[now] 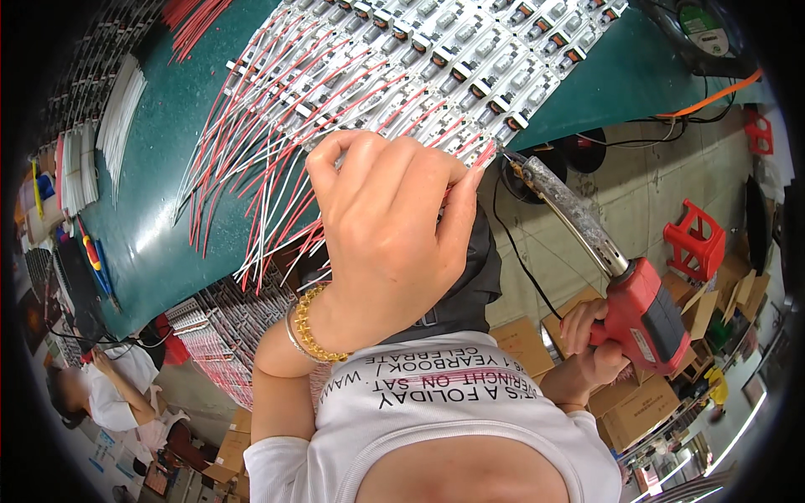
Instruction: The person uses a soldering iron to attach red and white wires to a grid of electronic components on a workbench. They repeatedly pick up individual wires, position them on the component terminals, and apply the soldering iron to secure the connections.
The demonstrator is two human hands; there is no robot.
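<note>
You're pinching w/ your left hand [386, 226], fingers curled shut, thumb and fingertips closing on the ends of red and white wires [277, 184] at the near edge of the green bench [159, 243]. Exactly which wire you're gripping can't be told, the hand's covering it. A gold bead bracelet [314, 327] and a thin bangle are sitting on that wrist.

Your right hand [591, 344] is wrapping tight around the grip of a red soldering gun [646, 310]. Its long burnt metal barrel [562, 210] is angling up and left, tip [503, 153] landing just beside your left fingertips, at the wire ends. A black cord [516, 251] is hanging down from near the tip area.

The wires are fanning out from rows of small white LED modules [453, 59] lying across the bench top, wire tails spilling over the near edge. More red wires [193, 17] are lying at the far left of the bench, w/ bundles of white wire [117, 117] beside them, and a screwdriver w/ a red and blue handle [94, 256] is resting near the left edge.

Below the bench: cardboard boxes [637, 411] on the floor at right, red plastic stool [696, 239] near them, stacks of more modules [218, 327] under the bench edge. Another person in a white top [117, 390] is sitting at lower left.
</note>
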